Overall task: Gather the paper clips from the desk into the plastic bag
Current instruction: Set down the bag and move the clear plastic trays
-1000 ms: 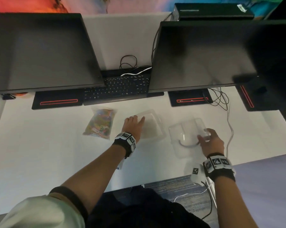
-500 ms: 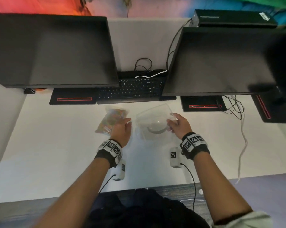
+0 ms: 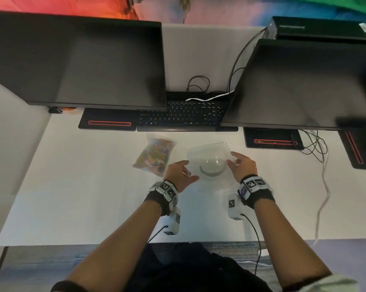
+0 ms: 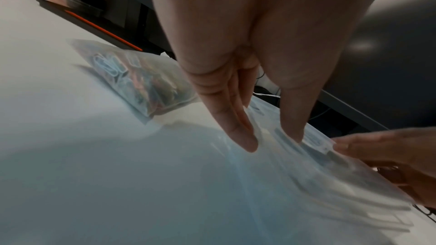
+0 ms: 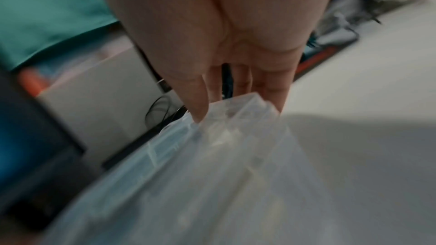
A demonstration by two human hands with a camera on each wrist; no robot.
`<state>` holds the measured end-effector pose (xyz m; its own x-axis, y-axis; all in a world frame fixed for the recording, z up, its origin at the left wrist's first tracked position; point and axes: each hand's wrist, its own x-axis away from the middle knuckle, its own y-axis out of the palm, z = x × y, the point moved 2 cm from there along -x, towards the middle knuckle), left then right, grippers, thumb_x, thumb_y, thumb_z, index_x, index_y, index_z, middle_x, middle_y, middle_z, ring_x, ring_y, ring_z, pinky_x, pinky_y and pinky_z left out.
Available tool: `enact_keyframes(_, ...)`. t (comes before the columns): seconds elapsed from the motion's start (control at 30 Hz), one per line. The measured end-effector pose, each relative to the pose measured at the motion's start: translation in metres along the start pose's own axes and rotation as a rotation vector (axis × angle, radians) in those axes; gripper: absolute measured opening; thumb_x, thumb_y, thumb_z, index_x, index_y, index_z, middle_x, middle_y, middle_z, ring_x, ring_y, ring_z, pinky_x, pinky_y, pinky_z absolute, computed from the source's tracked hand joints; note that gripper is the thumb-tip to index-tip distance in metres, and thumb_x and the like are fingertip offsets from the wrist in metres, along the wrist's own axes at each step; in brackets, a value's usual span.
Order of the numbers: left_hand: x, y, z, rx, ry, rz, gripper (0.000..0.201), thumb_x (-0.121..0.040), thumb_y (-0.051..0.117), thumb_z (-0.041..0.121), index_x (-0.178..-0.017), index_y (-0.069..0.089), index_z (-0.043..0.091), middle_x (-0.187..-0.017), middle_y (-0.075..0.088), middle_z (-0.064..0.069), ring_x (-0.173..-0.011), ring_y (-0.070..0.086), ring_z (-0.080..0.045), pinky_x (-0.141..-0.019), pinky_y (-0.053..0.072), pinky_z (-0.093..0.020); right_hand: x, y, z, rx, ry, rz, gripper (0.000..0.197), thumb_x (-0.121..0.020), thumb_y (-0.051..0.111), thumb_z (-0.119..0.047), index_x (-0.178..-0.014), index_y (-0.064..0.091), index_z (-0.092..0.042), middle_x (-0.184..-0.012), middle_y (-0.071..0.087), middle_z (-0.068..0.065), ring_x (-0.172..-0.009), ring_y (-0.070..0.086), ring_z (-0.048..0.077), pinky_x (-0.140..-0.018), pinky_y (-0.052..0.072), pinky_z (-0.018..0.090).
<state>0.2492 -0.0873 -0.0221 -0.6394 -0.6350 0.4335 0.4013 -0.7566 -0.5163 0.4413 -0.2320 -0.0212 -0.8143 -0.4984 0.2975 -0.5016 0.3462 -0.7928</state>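
A clear plastic bag (image 3: 154,154) stuffed with coloured paper clips (image 4: 132,79) lies flat on the white desk (image 3: 83,197), just in front of the keyboard. To its right is a clear plastic container (image 3: 208,159), which both hands hold. My left hand (image 3: 189,170) pinches its near left edge between thumb and fingers (image 4: 243,137). My right hand (image 3: 232,162) grips its right corner, thumb on top (image 5: 198,107), and the container (image 5: 224,156) is blurred there. No loose clips show on the desk.
Two dark monitors (image 3: 89,64) (image 3: 300,85) overhang the back of the desk, with a black keyboard (image 3: 182,116) between them. Black stand bases with red stripes (image 3: 108,123) (image 3: 272,141) sit behind. Cables (image 3: 319,148) trail at the right.
The right hand brought a clear piece leftward from the right of the desk onto the one by the left hand. The left hand shifted to its left edge, and both now hold it.
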Motion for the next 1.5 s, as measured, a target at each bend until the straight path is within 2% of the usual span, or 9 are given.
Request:
enact_keyframes(0.17, -0.001, 0.0, -0.001, 0.107, -0.11, -0.005, 0.082, -0.069, 0.088, 0.029, -0.139, 0.05, 0.009, -0.083, 0.068, 0.005, -0.094, 0.07, -0.019, -0.097, 0.053, -0.038, -0.003, -0.011, 0.022, -0.321, 0.123, -0.075, 0.047, -0.074, 0.081, -0.031, -0.117, 0.065, -0.025, -0.091, 0.071, 0.0, -0.083, 0.068, 0.021, -0.087, 0.055, 0.034)
enact_keyframes(0.4, -0.002, -0.008, 0.001, 0.393, -0.329, -0.07, 0.05, -0.074, 0.084, 0.008, -0.118, 0.063, -0.001, -0.072, 0.061, -0.002, -0.081, 0.065, -0.023, -0.095, 0.056, -0.042, 0.002, -0.012, 0.024, -0.556, 0.198, -0.207, 0.031, -0.073, 0.083, -0.024, -0.1, 0.068, -0.02, -0.089, 0.074, 0.005, -0.078, 0.071, 0.017, -0.063, 0.057, 0.025)
enact_keyframes(0.6, -0.002, -0.014, -0.001, 0.342, -0.293, -0.111, 0.048, -0.076, 0.08, -0.001, -0.12, 0.06, 0.001, -0.078, 0.063, -0.005, -0.08, 0.064, -0.021, -0.076, 0.06, -0.028, 0.007, -0.007, 0.027, -0.572, 0.14, -0.267, 0.042, -0.071, 0.084, -0.029, -0.108, 0.067, -0.022, -0.082, 0.074, 0.004, -0.077, 0.072, 0.023, -0.064, 0.058, 0.024)
enact_keyframes(0.7, -0.001, -0.017, -0.001, 0.419, -0.317, -0.131, 0.049, -0.08, 0.075, -0.004, -0.125, 0.055, -0.002, -0.086, 0.067, -0.013, -0.083, 0.067, -0.024, -0.08, 0.061, -0.034, 0.008, -0.006, 0.027, -0.584, 0.084, -0.288, 0.052, -0.077, 0.079, -0.027, -0.125, 0.06, -0.028, -0.099, 0.068, 0.005, -0.078, 0.069, 0.021, -0.059, 0.056, 0.02)
enact_keyframes(0.8, 0.0, -0.019, -0.002, 0.462, -0.299, -0.101, 0.056, -0.081, 0.068, -0.015, -0.131, 0.051, 0.005, -0.082, 0.065, -0.017, -0.071, 0.067, -0.019, -0.065, 0.061, -0.03, 0.012, -0.002, 0.024, -0.491, 0.002, -0.296, 0.053, -0.085, 0.072, -0.025, -0.134, 0.053, -0.03, -0.113, 0.059, 0.0, -0.078, 0.064, 0.017, -0.058, 0.053, 0.018)
enact_keyframes(0.93, -0.002, -0.017, -0.006, 0.406, -0.26, -0.069, 0.058, -0.08, 0.076, -0.004, -0.133, 0.053, 0.005, -0.086, 0.063, -0.016, -0.074, 0.067, -0.025, -0.064, 0.063, -0.031, 0.011, 0.0, 0.018, -0.256, -0.054, -0.208, 0.045, -0.089, 0.065, -0.023, -0.132, 0.054, -0.032, -0.113, 0.062, -0.005, -0.074, 0.064, 0.011, -0.068, 0.052, 0.021)
enact_keyframes(1.07, -0.01, -0.018, -0.007, 0.384, -0.276, 0.006, 0.046, -0.083, 0.077, 0.013, -0.123, 0.06, 0.001, -0.087, 0.067, -0.015, -0.069, 0.066, -0.019, -0.07, 0.062, -0.029, 0.01, 0.004, 0.021, -0.396, 0.067, -0.194, 0.043, -0.084, 0.07, -0.016, -0.124, 0.06, -0.027, -0.106, 0.068, 0.003, -0.076, 0.07, 0.023, -0.078, 0.06, 0.04)
enact_keyframes(1.27, -0.011, -0.02, -0.01, 0.349, -0.262, 0.008, 0.04, -0.082, 0.078, 0.015, -0.117, 0.064, 0.003, -0.083, 0.07, -0.012, -0.066, 0.068, -0.022, -0.081, 0.062, -0.042, 0.015, 0.008, 0.016, -0.476, 0.157, -0.115, 0.034, -0.076, 0.08, -0.018, -0.106, 0.067, -0.028, -0.085, 0.072, 0.0, -0.065, 0.071, 0.022, -0.075, 0.06, 0.039)
enact_keyframes(1.5, -0.01, -0.022, -0.009, 0.298, -0.247, 0.094, 0.018, -0.077, 0.083, 0.018, -0.081, 0.066, 0.013, -0.068, 0.072, -0.01, -0.067, 0.07, -0.027, -0.079, 0.062, -0.045, 0.018, 0.008, 0.016, -0.522, 0.29, -0.123, 0.022, -0.072, 0.082, -0.019, -0.092, 0.072, -0.022, -0.075, 0.075, 0.0, -0.065, 0.072, 0.015, -0.079, 0.06, 0.034)
